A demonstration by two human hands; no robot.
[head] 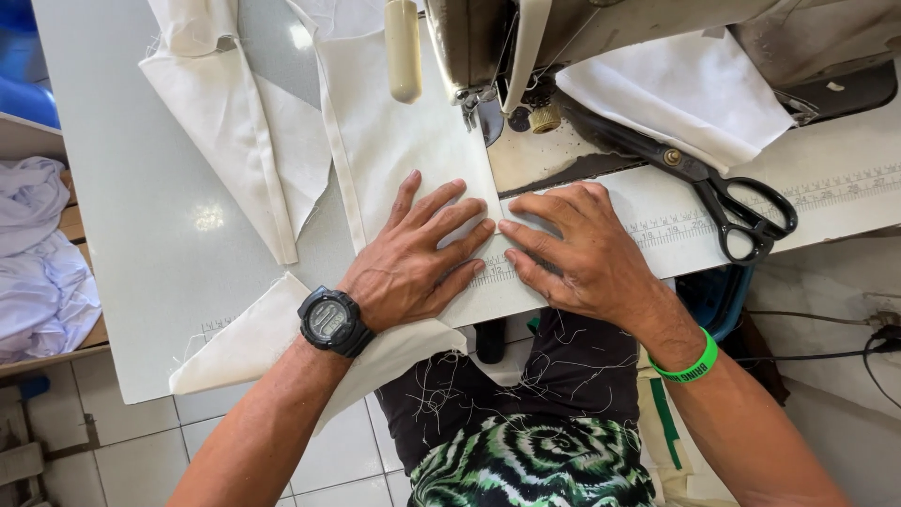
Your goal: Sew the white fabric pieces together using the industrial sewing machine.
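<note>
Head view: needle hidden behind sewing machine [488, 38], hands [497, 249] flat on cloth [394, 141].

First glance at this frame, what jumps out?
Two hands pressed flat, fingertips nearly meeting, at centre: the left hand lies on the white cloth, the right hand on the table edge beside it. Just behind them sits the sewing machine. Black scissors lie to the right, and a black watch is on the left wrist.
</note>
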